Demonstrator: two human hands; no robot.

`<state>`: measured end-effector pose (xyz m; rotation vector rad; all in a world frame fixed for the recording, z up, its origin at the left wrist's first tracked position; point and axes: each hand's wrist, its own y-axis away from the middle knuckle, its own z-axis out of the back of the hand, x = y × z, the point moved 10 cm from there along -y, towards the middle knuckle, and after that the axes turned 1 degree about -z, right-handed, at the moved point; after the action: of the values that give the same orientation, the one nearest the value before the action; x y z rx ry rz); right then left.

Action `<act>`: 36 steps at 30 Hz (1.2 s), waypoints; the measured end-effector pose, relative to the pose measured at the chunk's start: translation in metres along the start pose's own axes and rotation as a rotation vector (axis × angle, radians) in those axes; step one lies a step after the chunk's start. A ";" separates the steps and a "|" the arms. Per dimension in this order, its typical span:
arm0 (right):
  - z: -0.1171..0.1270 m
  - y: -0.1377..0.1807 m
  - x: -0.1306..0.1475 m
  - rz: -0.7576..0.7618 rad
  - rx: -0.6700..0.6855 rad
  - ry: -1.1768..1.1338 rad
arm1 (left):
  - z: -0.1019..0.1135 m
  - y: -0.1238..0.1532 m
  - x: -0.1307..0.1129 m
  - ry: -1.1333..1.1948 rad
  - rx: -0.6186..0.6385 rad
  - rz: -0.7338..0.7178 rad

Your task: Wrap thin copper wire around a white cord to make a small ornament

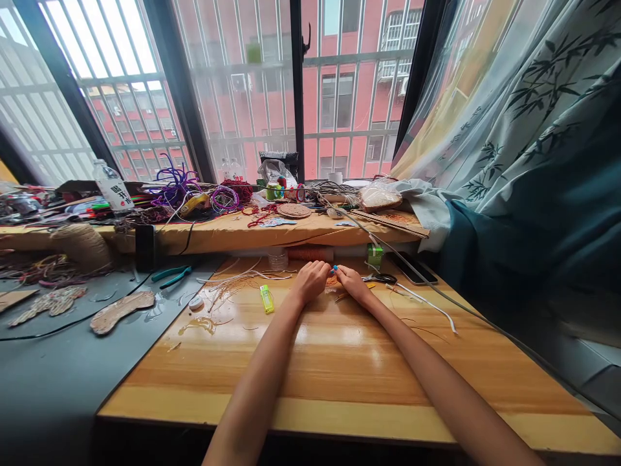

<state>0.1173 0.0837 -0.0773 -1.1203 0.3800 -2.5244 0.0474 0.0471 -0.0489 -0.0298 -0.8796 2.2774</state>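
Note:
Above the back half of the wooden table, my left hand [313, 281] and my right hand [352, 283] meet, fingertips pinched close together. Small bright blue spots show between them; whether these are a held piece or nail colour I cannot make out. Some orange thread [332, 281] lies just under the fingers. Left of my left hand lies a yellow-green lighter [266, 299]. Thin brown and white cords [233, 279] spread behind it. Beside my right hand are black-handled scissors [385, 278] and a white cord [429, 307].
Behind the hands stands a small green box [374, 255], near a dark phone [412, 268]. Teal pliers [172, 276] and a sole-shaped piece [122, 312] lie on the grey surface at left. A raised ledge [218, 238] holds cords and a bottle [112, 186]. A long cable [466, 310] crosses the right side.

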 end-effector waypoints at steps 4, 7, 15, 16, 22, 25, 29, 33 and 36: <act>0.000 0.001 0.003 -0.008 0.019 -0.036 | -0.003 0.000 0.010 0.013 -0.014 0.082; 0.000 0.002 0.004 0.000 0.023 -0.079 | -0.006 0.001 0.017 0.046 -0.032 0.137; 0.008 0.002 -0.003 -0.065 -0.037 -0.098 | -0.021 0.009 0.046 0.137 0.074 0.430; 0.008 0.003 -0.001 -0.057 -0.035 -0.090 | -0.021 0.010 0.049 0.148 0.083 0.462; 0.001 0.007 0.019 0.037 0.027 0.002 | -0.015 0.016 0.060 0.248 0.038 0.647; -0.003 0.008 0.025 0.083 0.041 0.016 | -0.008 0.013 0.052 0.289 -0.018 0.662; 0.006 0.006 0.014 0.033 -0.044 -0.048 | -0.004 0.005 0.033 0.365 -0.057 0.580; 0.017 0.004 0.000 -0.034 -0.120 -0.087 | -0.012 0.001 0.020 0.457 -0.043 0.514; 0.017 0.002 -0.003 -0.047 -0.135 -0.103 | -0.017 0.000 0.020 0.506 -0.040 0.496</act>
<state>0.1332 0.0812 -0.0690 -1.3182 0.5088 -2.5005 0.0364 0.0688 -0.0579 -0.8892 -0.6919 2.5133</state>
